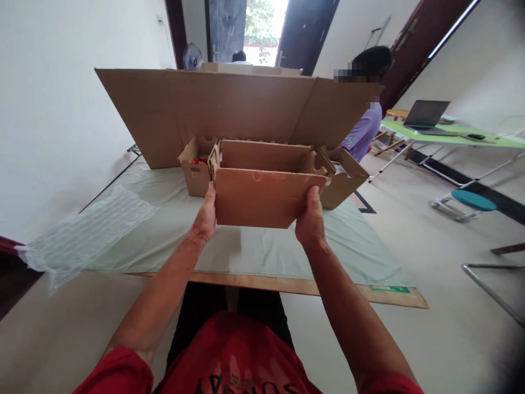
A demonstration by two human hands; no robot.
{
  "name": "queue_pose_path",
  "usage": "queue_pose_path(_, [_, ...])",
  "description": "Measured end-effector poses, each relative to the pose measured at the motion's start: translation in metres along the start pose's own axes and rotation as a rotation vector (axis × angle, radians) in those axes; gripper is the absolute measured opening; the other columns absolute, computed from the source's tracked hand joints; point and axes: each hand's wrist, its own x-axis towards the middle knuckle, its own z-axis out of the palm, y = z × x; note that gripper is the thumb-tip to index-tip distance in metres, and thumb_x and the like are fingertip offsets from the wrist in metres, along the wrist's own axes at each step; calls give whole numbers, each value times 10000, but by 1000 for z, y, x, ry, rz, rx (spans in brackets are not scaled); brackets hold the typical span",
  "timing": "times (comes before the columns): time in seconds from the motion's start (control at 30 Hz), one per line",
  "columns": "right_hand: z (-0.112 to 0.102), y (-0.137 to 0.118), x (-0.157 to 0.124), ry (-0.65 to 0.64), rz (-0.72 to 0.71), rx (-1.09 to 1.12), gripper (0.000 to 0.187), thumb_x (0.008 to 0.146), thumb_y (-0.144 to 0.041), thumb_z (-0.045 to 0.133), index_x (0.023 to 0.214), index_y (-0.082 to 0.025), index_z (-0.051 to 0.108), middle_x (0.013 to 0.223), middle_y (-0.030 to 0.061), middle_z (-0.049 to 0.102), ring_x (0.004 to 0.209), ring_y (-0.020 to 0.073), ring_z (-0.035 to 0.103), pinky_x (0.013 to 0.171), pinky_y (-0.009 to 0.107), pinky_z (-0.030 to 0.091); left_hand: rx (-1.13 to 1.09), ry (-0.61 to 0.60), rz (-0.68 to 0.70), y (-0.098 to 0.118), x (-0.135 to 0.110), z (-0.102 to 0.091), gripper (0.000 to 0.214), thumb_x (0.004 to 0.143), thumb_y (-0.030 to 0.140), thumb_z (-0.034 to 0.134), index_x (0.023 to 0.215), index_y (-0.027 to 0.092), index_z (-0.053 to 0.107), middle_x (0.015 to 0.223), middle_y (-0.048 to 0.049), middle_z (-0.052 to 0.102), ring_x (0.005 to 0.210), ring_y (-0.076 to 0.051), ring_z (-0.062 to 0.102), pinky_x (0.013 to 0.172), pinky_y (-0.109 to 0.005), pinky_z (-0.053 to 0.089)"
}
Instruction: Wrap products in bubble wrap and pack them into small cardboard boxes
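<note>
Between my two hands I hold an open cardboard box, tilted, with its plain brown side facing me. My left hand grips its left end, the thumb up along the edge and the fingers mostly hidden behind. At the right end my right hand grips in the same way. Just behind it stand two smaller cardboard bins, a left bin with something red inside and a right bin with something pale inside. A tall folded cardboard panel rises behind them all.
Bubble wrap lies at the left on the cloth-covered table, its end hanging over the edge. Beyond the panel at right sits a person in a purple shirt. A green table with a laptop and a blue stool are farther right.
</note>
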Motion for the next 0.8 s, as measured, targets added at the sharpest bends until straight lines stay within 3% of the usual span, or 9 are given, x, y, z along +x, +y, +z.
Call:
queue_pose_path(0.3, [-12,6,-1,-12,11,-24,700,914,-727,462,1413,-247,567,1390,57,621,1401,272,475,1213,479,346,36,-16,-22,-13,3,-3,441,945,565,560,1187,234,722,1425,-16,647,1526,-252,332,1276,-459,251])
queue_pose_path(0.47, [-17,42,-16,-123,39,-49,641,946,-717,411,1394,-285,562,1435,44,592,1393,260,486,1213,477,341,85,61,7,-22,-9,-33,473,870,608,639,1164,249,734,1347,-20,702,1533,-261,316,1272,-435,261])
queue_pose_path(0.63, [-16,90,-34,-143,154,-79,693,905,-766,427,1327,-237,576,1393,90,615,1340,294,523,1174,519,378,128,146,-27,-46,-23,-65,538,821,661,658,1147,241,739,1251,-38,751,1485,-272,408,1223,-442,351])
queue_pose_path(0.8, [-27,92,-44,-160,178,-149,706,881,-758,489,1343,-230,569,1395,92,611,1363,299,495,1203,521,325,135,173,-117,-64,-30,-82,631,786,730,659,1173,237,733,1309,-58,721,1448,-276,458,1210,-435,360])
